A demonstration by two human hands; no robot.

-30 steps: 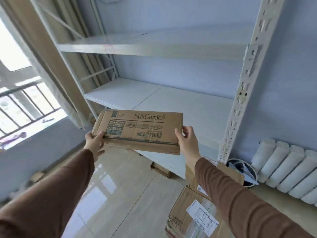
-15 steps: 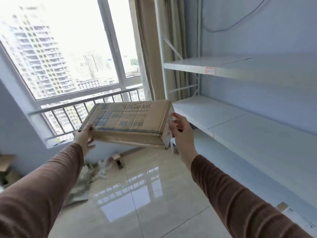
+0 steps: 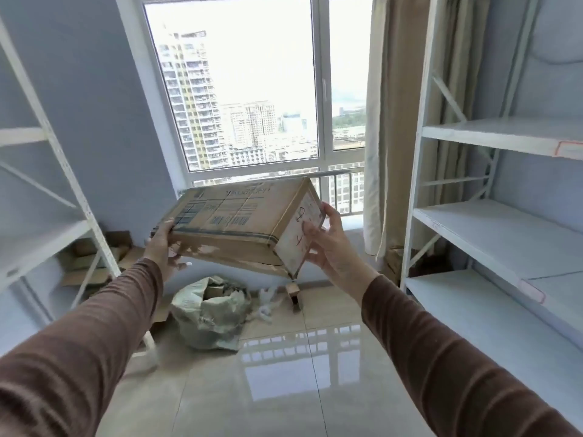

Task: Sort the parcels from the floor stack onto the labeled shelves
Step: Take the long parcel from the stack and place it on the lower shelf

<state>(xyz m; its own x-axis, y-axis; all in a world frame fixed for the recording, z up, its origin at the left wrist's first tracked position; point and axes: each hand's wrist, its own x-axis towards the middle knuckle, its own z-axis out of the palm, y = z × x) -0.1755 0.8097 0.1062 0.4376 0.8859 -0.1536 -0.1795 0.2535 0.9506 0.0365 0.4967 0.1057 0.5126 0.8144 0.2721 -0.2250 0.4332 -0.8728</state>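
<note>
I hold a long brown cardboard parcel (image 3: 239,216) in the air in front of the window, tilted so its right end faces me. That end carries a white label with handwritten marks. My left hand (image 3: 164,247) grips the parcel's left end from below. At the right end, my right hand (image 3: 328,244) lies against the label with its fingers spread. A white shelf rack (image 3: 492,231) with red-outlined labels stands at the right, its boards bare. Another white rack (image 3: 38,238) stands at the left.
A crumpled plastic bag (image 3: 211,313) of packing waste lies on the glossy tiled floor below the parcel. Flattened cardboard (image 3: 91,260) sits under the left rack. A beige curtain (image 3: 391,121) hangs beside the window (image 3: 246,89), with a small cardboard scrap (image 3: 293,293) on the floor.
The view has swung left from the right rack to face the window. The parcel has tipped, its right end turning toward me, and my right hand now lies flatter against that end.
</note>
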